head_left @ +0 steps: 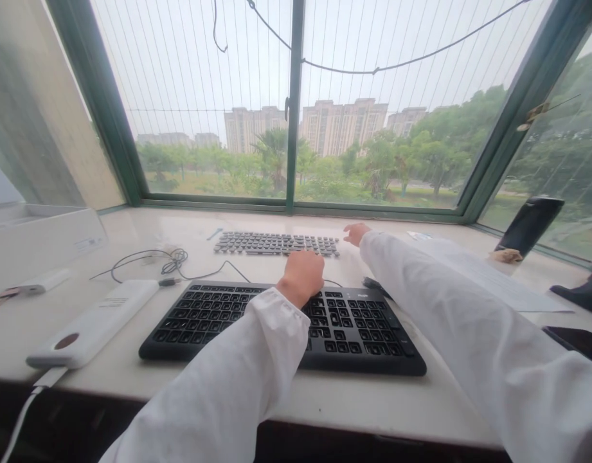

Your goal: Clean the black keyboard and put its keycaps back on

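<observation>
Showing loosely parted fingers beside small, dark plastic keycaps (257, 243), the right grip (355, 233) seems empty; what the curled left grip (303, 276) holds is hidden. Keycaps look light, hard, best pinched sideways.

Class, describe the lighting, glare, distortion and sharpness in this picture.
Head view: hazy daylight enters through the window, the sky nearly white; head view: faint sheen on the pale sill towards the back; head view: side posts splay outward, suggesting wide-angle distortion; head view: any lettering on the laid-out keycaps is unreadable.
</observation>
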Demonstrator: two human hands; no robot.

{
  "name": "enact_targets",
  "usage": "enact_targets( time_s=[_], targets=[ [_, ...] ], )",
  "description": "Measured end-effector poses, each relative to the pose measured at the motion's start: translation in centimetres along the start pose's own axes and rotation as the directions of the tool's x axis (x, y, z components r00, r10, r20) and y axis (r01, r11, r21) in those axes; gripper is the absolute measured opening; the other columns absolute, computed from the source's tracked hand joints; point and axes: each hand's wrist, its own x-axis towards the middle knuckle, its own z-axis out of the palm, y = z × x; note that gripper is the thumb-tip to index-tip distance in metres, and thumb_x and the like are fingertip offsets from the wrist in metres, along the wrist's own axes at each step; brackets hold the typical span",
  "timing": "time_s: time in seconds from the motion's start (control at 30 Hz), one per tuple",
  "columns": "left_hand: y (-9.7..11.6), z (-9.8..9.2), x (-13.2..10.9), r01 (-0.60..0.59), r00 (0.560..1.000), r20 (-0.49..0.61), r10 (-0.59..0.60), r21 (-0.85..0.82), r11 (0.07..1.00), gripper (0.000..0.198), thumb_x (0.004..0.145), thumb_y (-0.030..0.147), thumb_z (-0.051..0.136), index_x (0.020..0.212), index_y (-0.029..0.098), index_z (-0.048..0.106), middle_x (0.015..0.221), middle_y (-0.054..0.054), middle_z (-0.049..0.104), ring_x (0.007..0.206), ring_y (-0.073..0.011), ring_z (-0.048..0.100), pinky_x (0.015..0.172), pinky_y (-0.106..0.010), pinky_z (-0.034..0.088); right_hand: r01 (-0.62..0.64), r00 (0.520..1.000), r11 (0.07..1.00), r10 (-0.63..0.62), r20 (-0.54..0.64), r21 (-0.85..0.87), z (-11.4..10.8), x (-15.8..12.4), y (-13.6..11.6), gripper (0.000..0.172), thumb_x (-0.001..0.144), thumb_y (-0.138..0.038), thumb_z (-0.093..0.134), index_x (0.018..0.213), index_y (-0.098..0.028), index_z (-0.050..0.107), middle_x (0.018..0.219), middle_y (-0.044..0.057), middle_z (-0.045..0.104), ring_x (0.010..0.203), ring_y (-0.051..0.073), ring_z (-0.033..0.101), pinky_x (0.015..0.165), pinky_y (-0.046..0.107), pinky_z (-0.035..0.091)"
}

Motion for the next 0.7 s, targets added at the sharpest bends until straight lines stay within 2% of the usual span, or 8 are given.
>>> enact_targets(
  time_s=[0.17,0.33,0.47,0.53,0.7],
  targets=[
    [0.1,0.1,0.1,0.008,1.0,0.0,-0.008,-0.013,1.0,0.023,0.086,0.021,0.056,0.101,0.014,0.072,0.095,-0.016,0.07,0.098,-0.0251,0.066,0.086,-0.033,0.049,0.046,0.999,0.999,-0.045,0.023,-0.008,1.7,2.1,-1.3,0.031,0.094,-0.035,0.054,0.12,-0.019,0.058,0.124,0.009,0.058,0.103,0.02,0.06,0.088,0.041,0.052],
    [0.1,0.0,0.1,0.019,1.0,-0.017,-0.02,-0.034,0.999,0.023,0.087,0.02,0.055,0.103,0.015,0.071,0.096,-0.015,0.07,0.099,-0.024,0.065,0.087,-0.032,0.049,0.009,0.999,1.0,-0.009,0.043,0.004,1.4,2.3,-1.9,0.028,0.093,-0.035,0.056,0.116,-0.019,0.061,0.121,0.008,0.06,0.103,0.02,0.061,0.088,0.04,0.052],
    [0.1,0.0,0.2,0.022,0.999,-0.03,-0.024,-0.041,0.999,0.023,0.087,0.02,0.055,0.103,0.015,0.071,0.096,-0.014,0.07,0.096,-0.024,0.066,0.087,-0.033,0.049,-0.039,0.999,0.997,0.04,-0.015,0.069,-0.5,1.3,-1.4,0.02,0.086,-0.027,0.062,0.098,-0.016,0.073,0.101,0.011,0.071,0.106,0.025,0.062,0.091,0.033,0.048],
    [0.1,-0.1,0.2,0.019,0.999,-0.04,-0.021,-0.043,0.999,0.022,0.087,0.02,0.056,0.101,0.014,0.071,0.094,-0.015,0.07,0.094,-0.0241,0.066,0.085,-0.033,0.049,-0.033,0.998,0.992,0.038,-0.045,0.122,-1.9,0.2,-1.1,0.022,0.084,-0.028,0.063,0.097,-0.017,0.076,0.096,0.009,0.074,0.106,0.026,0.062,0.089,0.031,0.048],
    [0.3,-0.8,0.0,0.004,0.994,-0.107,-0.01,-0.051,0.999,0.021,0.089,0.024,0.053,0.097,0.014,0.071,0.091,-0.014,0.071,0.09,-0.0241,0.068,0.081,-0.033,0.05,0.084,0.996,0.953,-0.074,-0.047,0.291,-5.8,-5.6,-0.8,0.029,0.083,-0.036,0.062,0.105,-0.021,0.073,0.085,0.002,0.075,0.082,0.016,0.068,0.08,0.026,0.051]
  ],
)
